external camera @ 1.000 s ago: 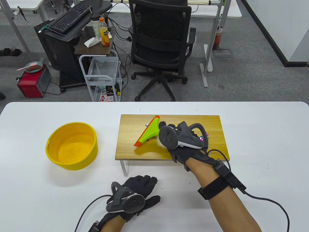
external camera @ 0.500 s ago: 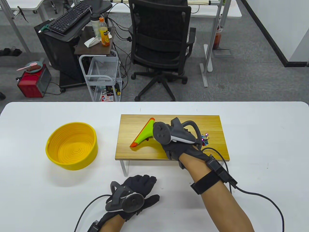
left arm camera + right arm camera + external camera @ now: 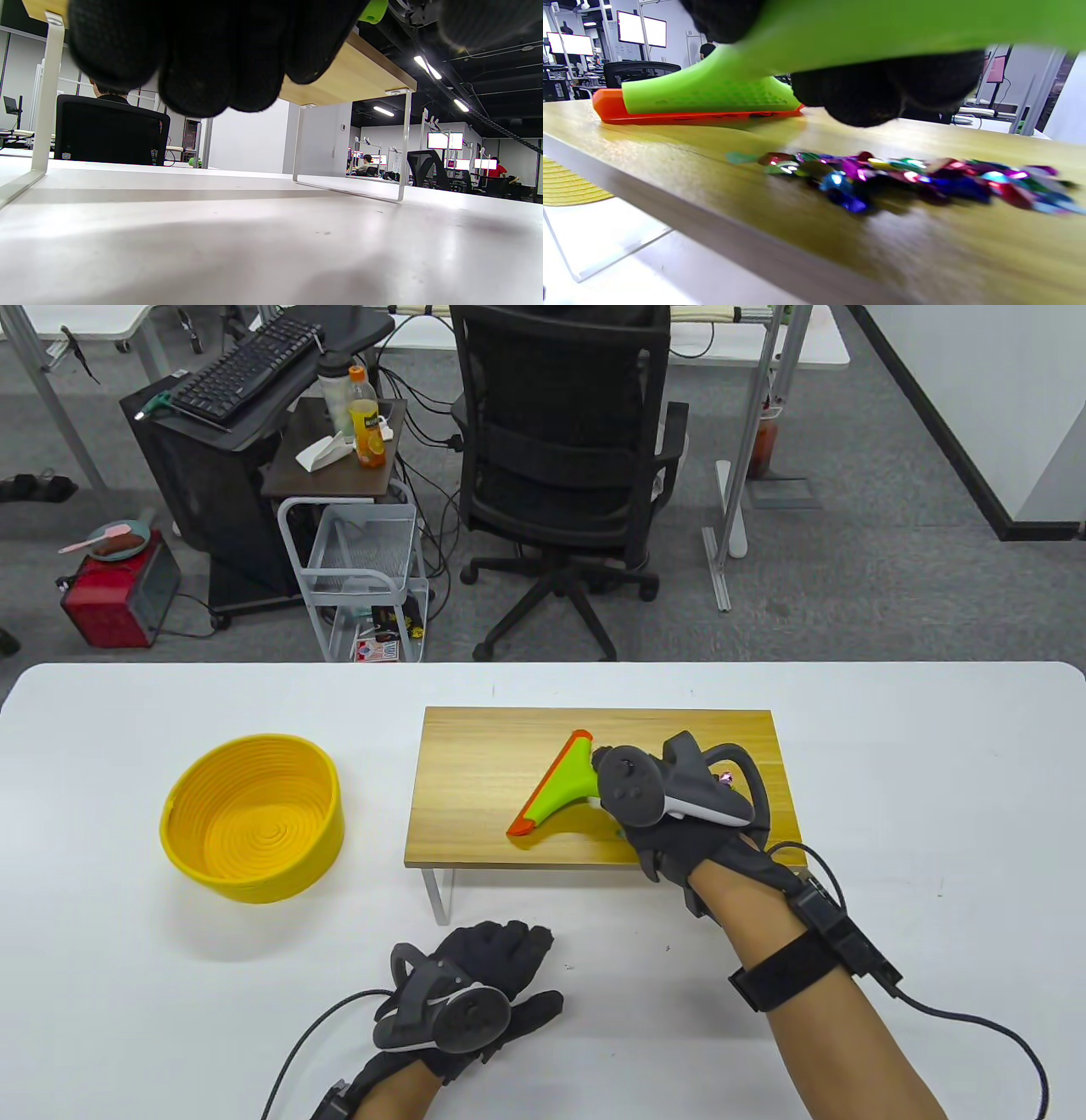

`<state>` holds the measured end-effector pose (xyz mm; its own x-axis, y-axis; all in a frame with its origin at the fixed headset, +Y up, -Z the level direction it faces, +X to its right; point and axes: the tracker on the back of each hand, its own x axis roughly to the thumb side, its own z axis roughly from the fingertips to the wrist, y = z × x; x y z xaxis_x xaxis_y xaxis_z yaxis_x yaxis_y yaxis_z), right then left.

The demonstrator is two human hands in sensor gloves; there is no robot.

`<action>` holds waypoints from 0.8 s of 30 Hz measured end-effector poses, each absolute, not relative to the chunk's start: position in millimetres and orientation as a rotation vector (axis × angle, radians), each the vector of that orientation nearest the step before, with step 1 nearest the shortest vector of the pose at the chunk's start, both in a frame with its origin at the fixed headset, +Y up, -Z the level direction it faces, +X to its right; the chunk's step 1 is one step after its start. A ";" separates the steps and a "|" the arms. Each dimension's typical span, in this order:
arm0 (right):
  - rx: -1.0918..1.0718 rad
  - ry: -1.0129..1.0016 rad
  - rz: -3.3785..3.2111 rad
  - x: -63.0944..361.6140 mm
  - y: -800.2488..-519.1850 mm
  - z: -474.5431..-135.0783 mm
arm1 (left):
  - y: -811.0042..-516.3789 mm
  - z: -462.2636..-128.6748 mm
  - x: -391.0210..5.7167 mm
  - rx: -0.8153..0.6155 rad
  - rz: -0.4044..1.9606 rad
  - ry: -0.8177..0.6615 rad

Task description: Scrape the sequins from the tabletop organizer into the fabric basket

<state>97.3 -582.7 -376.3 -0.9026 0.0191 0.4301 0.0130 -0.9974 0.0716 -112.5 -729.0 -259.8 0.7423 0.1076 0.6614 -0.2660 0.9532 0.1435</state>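
Observation:
My right hand (image 3: 670,806) grips the handle of a green scraper with an orange blade (image 3: 556,789) over the wooden tabletop organizer (image 3: 475,772). The blade edge lies on or just above the wood in the right wrist view (image 3: 687,114). A pile of colourful sequins (image 3: 903,178) lies on the organizer under my right hand; in the table view only a speck (image 3: 726,778) shows past the tracker. The yellow fabric basket (image 3: 253,823) stands on the white table left of the organizer. My left hand (image 3: 475,993) rests flat on the table in front of the organizer, holding nothing.
The organizer stands on white metal legs (image 3: 401,148) above the white table (image 3: 933,780). A black office chair (image 3: 564,458) and a wire cart (image 3: 361,568) stand beyond the table's far edge. A cable (image 3: 976,1027) trails from my right wrist.
My right hand first swept the scraper left across the organizer, then moved it back to the right and toward the front edge, so it now hides most of the sequins. The left hand stayed still.

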 end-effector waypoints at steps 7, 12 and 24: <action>0.661 0.129 3.094 125.9 -580.9 -365.0 | -729.4 -259.5 -111.8 0.234 0.201 -0.708; 0.636 0.138 3.118 143.9 -579.4 -357.7 | -730.1 -258.9 -110.6 0.229 0.197 -0.710; 0.569 0.160 3.169 174.4 -577.5 -350.9 | -730.8 -258.9 -109.7 0.229 0.196 -0.708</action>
<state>174.4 -577.5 -350.9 -0.9345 -0.0631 0.3505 0.0981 -0.9917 0.0829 -109.7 -730.8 -258.9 0.7433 0.0999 0.6615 -0.2540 0.9569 0.1409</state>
